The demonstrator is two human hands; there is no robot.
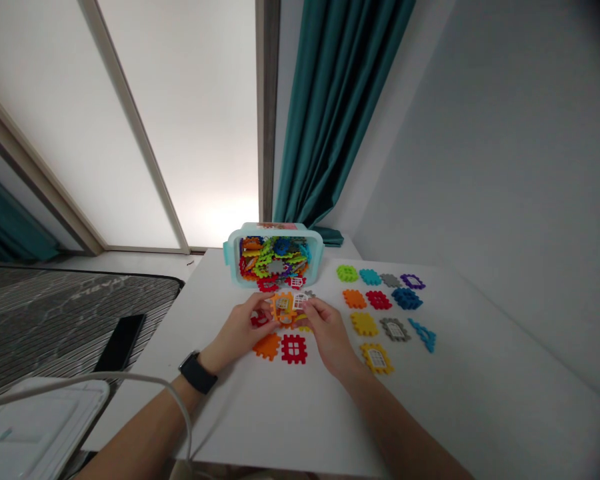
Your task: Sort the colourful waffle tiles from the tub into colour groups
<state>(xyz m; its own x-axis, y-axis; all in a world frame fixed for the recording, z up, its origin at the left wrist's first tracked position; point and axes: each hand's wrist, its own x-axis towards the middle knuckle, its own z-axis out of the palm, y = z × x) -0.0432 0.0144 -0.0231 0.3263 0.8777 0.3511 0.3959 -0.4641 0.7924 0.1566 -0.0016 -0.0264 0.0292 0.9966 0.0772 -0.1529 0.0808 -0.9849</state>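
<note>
Orange plastic is being held between both hands: the left hand (240,331) is grasping a notched orange tile (283,308) at its edge, while the right hand (327,333) is pinching a white lattice window piece (300,301) beside it, fingers closed. Neither hand is released. A red notched tile (260,318) is lying just under the left fingers, and a black smartwatch (198,372) is strapped around the left wrist. Directly below the hands, a flat orange tile (267,347) and a red lattice tile (294,349) are lying side by side on the white table (300,427). To the right, rows of knobbly-edged plastic tiles (379,300) in green, teal, grey, purple, blue and yellow are lying flat, some with window openings. Ahead, a pale aqua plastic box (233,257) with clip latches is standing tilted, heaped with interlocking tiles (275,260).
</note>
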